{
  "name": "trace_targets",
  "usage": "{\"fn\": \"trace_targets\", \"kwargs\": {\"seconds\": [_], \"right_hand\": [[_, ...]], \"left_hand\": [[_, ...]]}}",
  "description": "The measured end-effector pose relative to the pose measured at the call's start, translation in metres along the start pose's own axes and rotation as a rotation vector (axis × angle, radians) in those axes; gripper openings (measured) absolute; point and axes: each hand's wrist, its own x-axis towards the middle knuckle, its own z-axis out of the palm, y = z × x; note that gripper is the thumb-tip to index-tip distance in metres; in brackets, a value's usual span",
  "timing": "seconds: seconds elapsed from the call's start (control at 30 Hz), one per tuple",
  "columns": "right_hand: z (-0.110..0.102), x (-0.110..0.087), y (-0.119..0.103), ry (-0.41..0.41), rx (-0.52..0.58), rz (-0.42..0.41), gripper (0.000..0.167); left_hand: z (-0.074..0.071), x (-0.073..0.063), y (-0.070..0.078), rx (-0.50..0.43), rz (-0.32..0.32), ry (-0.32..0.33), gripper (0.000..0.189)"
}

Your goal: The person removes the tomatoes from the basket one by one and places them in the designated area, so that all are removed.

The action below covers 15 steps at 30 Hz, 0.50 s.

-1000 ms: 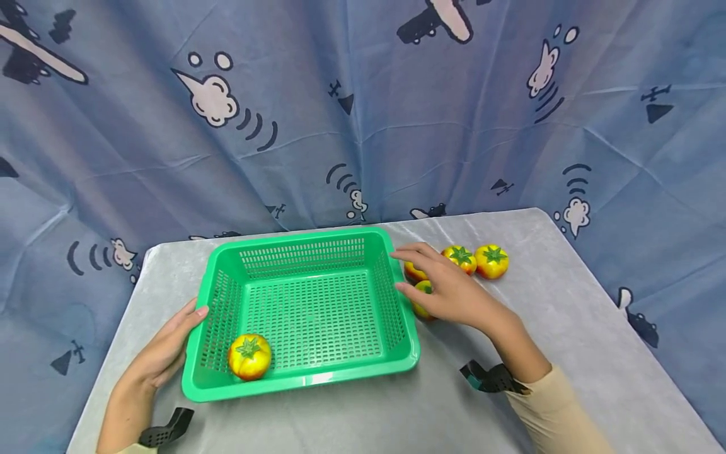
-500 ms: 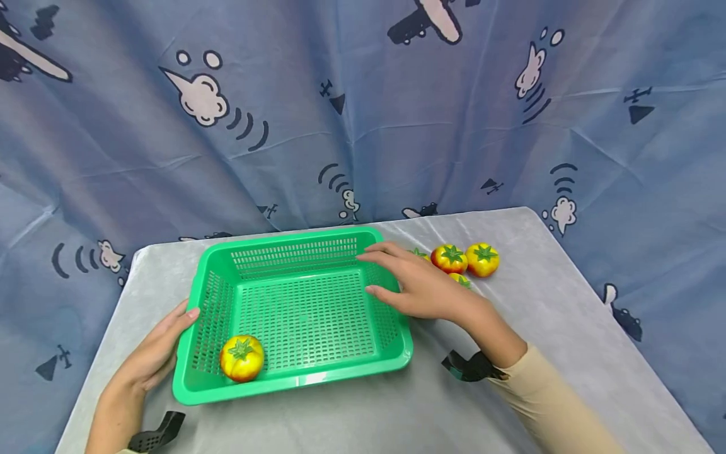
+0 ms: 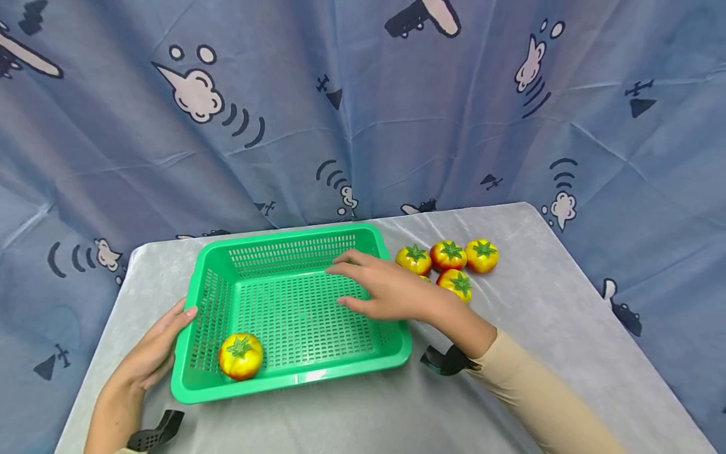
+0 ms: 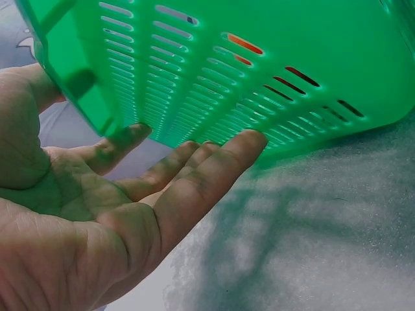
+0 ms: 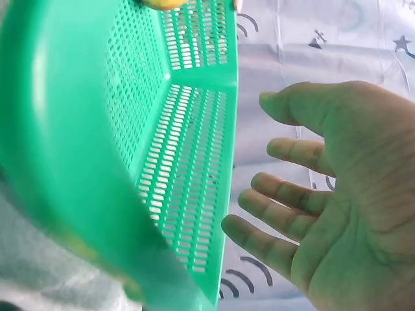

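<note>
A green plastic basket [image 3: 306, 380] with slotted walls sits on the table, slightly angled. One yellow-and-red tomato [image 3: 241, 357] with a green leafy top lies in its near left corner. My left hand [image 3: 149, 353] holds the basket's left side, thumb at the rim and fingers against the outer wall [image 4: 214, 84]. Over the basket's right half hovers my right hand [image 3: 386, 287], fingers spread and nothing between them. In the right wrist view, that hand's palm and loosely bent fingers show above the rim.
Several more tomatoes [image 3: 448, 255] cluster on the table just right of the basket; one is mostly hidden behind my right wrist. A grey cloth [image 3: 544, 328] covers the table. Behind it hangs a blue patterned curtain [image 3: 295, 107].
My right hand has moved left, from beside the tomatoes over the rim to above the basket's inside, uncovering the tomatoes. The left hand keeps its hold. The head view has shifted slightly.
</note>
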Motion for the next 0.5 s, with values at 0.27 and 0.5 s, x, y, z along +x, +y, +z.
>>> {"fn": "trace_targets", "kwargs": {"seconds": [0.27,0.5], "right_hand": [[0.003,0.018,-0.005,-0.065,-0.030,-0.032,0.051],[0.005,0.034,-0.013,-0.099,-0.015,-0.050,0.051]], "left_hand": [[0.000,-0.001,-0.002,0.000,-0.003,0.006,0.061],[-0.001,-0.001,-0.003,0.007,-0.010,0.011,0.062]]}}
